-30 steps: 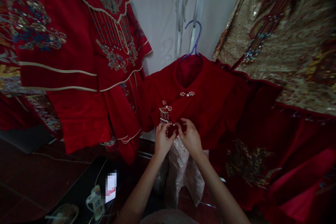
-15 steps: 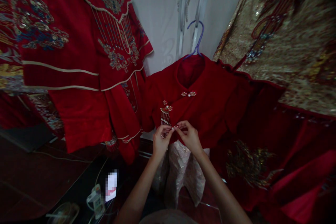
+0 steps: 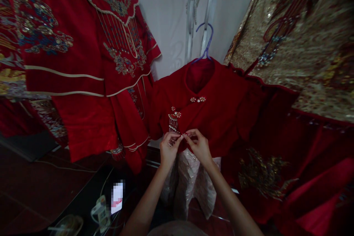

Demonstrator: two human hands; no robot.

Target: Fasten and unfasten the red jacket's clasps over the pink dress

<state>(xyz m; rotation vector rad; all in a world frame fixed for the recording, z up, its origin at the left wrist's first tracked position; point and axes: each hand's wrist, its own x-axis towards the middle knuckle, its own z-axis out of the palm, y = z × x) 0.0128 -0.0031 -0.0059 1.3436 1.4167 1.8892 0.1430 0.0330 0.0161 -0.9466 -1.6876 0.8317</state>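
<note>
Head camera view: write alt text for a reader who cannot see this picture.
The person's left hand and right hand pinch the front edge of a small red jacket, just below its beaded tassel. The jacket hangs on a purple hanger between an embroidered red robe and a gold sequinned garment.

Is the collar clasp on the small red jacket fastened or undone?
Fastened: the pearl clasp joins both flaps of the red jacket below the collar. The left hand and right hand pinch the front lower down.
</note>
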